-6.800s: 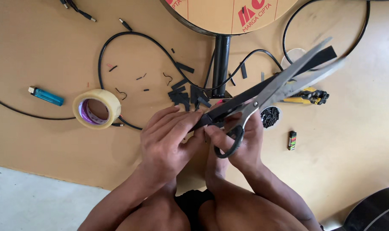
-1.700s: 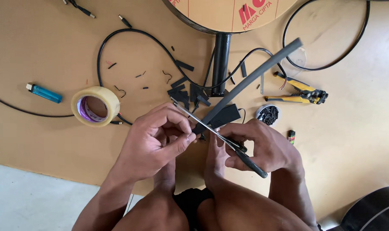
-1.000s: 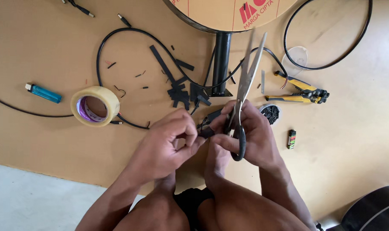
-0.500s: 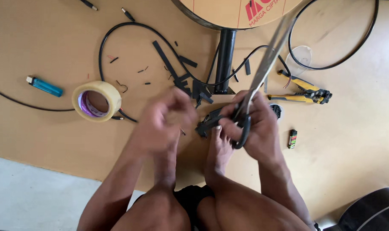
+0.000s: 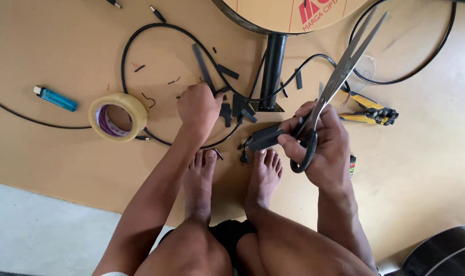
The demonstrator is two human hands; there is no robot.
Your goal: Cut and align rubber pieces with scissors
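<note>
The right hand [image 5: 322, 145] is clenched around a pair of large scissors [image 5: 340, 82], fingers through the black handle loop, with the long blades parted and pointing up and far to the right. The same hand also pinches a flat black strip [image 5: 265, 138] that sticks out to the left from under the thumb, above the right foot [image 5: 263, 176]. The left hand [image 5: 198, 110] reaches forward to the floor [image 5: 64, 163], fingers curled down onto a long black strip [image 5: 204, 69] that lies among a scatter of black offcuts [image 5: 237, 105]; whether it grips the strip or only presses on it cannot be told. A black cable [image 5: 140, 36] loops around that area and runs past a roll of clear tape [image 5: 117, 116] to the left of the left hand. Farther left lies a blue lighter [image 5: 54, 98]. Just beyond the offcuts stands a black post [image 5: 272, 66] carrying a round board [image 5: 288, 13] at the far edge. To the right of the scissors lies a yellow-handled stripping tool [image 5: 368, 110], near another black cable loop [image 5: 437, 56].
</note>
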